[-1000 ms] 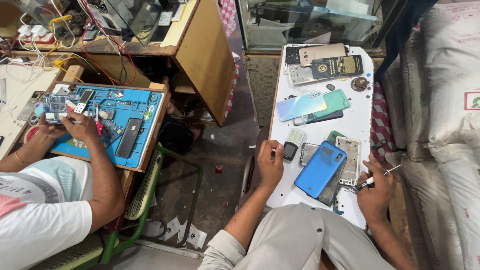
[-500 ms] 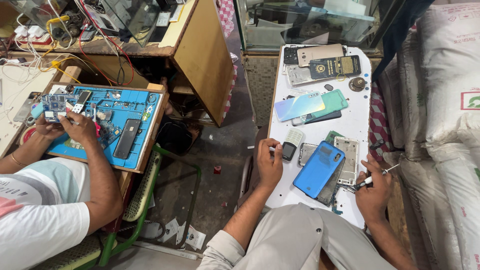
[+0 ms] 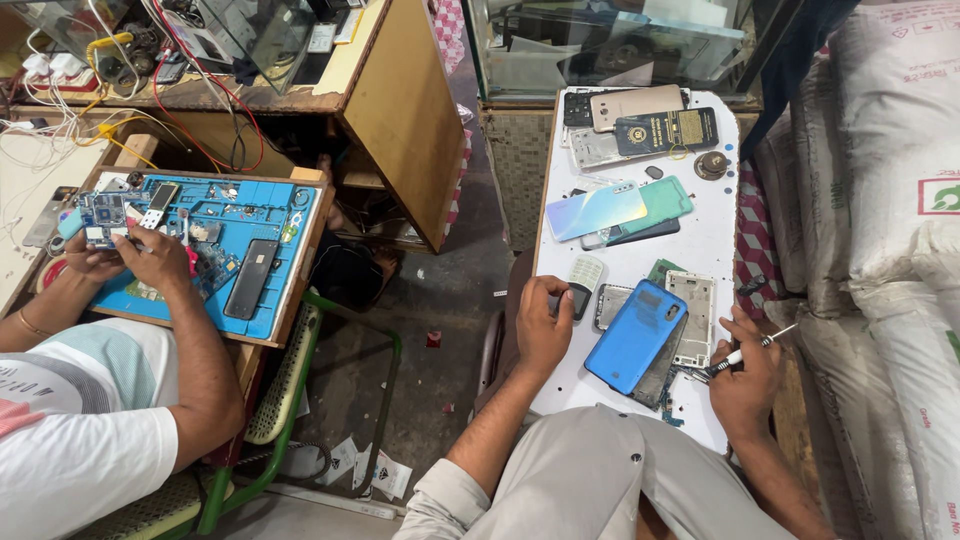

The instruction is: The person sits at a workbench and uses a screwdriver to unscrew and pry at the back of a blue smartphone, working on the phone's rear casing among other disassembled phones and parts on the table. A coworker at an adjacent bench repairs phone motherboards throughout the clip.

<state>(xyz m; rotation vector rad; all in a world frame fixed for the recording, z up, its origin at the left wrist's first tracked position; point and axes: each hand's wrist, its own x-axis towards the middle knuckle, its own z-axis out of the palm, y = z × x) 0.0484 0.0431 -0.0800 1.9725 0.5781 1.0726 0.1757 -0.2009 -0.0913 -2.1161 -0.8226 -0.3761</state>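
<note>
My left hand [image 3: 543, 326] rests on the near left edge of a white table [image 3: 712, 232] and grips a small dark part [image 3: 579, 299] next to a light keypad phone [image 3: 585, 272]. My right hand [image 3: 745, 378] holds a thin screwdriver [image 3: 748, 350], whose tip lies by an opened phone frame [image 3: 691, 318]. A blue phone back cover [image 3: 634, 336] lies tilted between my hands, partly over a dark phone body.
Several phones and covers lie further up the white table, among them a pale blue one [image 3: 596, 211] and a green one [image 3: 664, 201]. White sacks [image 3: 885, 190] are stacked at the right. On the left, a co-worker's hands [image 3: 150, 258] hold a circuit board over a blue mat [image 3: 272, 207].
My hands have stayed almost in place; the left hand has closed a little more on the dark part. The co-worker's hands shifted slightly over the blue mat.
</note>
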